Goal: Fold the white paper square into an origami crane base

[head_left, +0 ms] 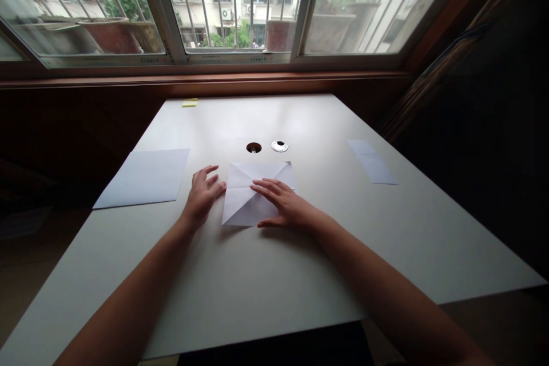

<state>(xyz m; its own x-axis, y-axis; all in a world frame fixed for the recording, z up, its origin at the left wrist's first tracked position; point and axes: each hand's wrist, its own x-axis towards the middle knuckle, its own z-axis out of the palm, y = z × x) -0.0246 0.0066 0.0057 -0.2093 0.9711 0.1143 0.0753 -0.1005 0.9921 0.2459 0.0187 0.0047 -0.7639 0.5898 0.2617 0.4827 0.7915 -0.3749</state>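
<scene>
Creased paper [242, 190] lies under the right hand [286, 206], fingers [269, 186] spread, unclenched (the left hand [201, 197], half-open, at the paper's edge).

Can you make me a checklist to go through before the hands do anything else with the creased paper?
1. Creased paper lies on the table: ok.
2. Right hand is over the creased paper: ok.
3. Left hand is at the paper's left edge: ok. Really touching it: cannot tell.
4. Every crease pressed flat: cannot tell, the right hand hides some.
5. Large white sheet and paper strip are apart from both hands: ok.
6. Round table hole is covered: not ok, it's open.
</scene>
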